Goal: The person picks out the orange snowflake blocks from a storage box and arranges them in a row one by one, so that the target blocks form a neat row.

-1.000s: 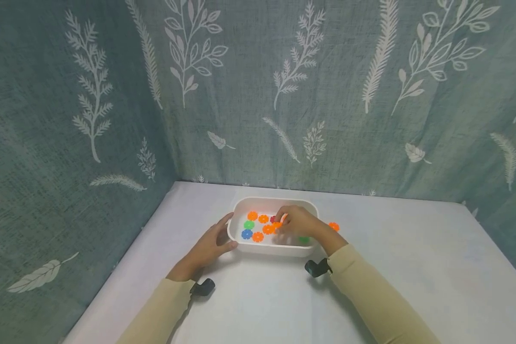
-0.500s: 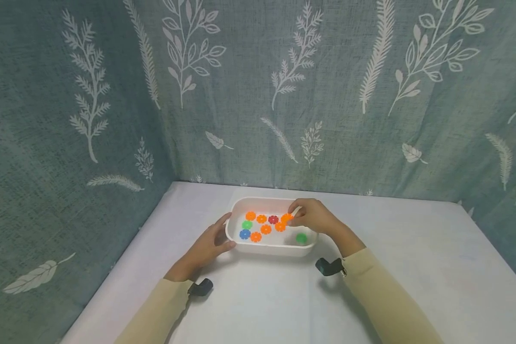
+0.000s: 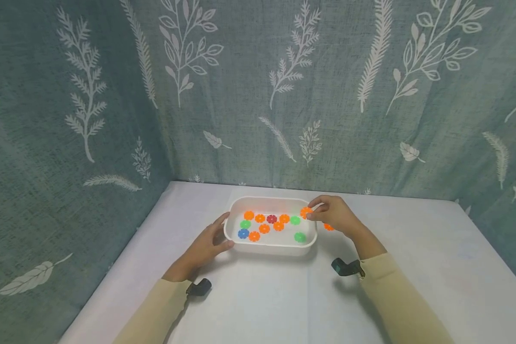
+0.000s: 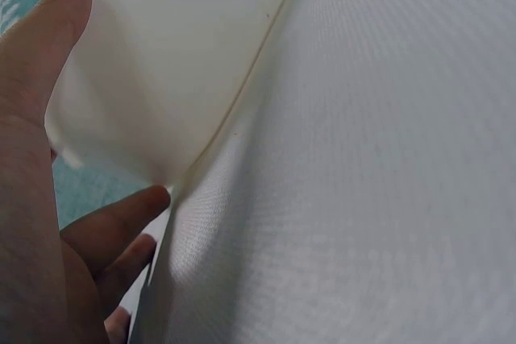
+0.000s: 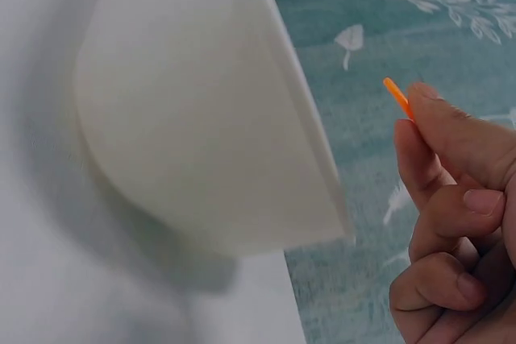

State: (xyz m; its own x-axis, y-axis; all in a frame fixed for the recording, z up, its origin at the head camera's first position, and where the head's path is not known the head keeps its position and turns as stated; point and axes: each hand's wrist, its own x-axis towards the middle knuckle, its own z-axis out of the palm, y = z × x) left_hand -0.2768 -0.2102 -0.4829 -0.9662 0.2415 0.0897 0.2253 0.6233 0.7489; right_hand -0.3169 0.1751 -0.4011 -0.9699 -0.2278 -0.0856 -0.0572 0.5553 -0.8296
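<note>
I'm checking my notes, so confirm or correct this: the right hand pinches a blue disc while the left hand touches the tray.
The colour is wrong: the right hand pinches an orange disc, as the head view shows. The left hand does touch the tray.

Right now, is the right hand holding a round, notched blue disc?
No, the right hand pinches a round, notched orange disc.

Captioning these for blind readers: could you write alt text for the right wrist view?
A right hand pinches a thin orange disc, seen edge-on, near a white tray on a white surface. Behind is a teal leaf-patterned cloth.
</note>
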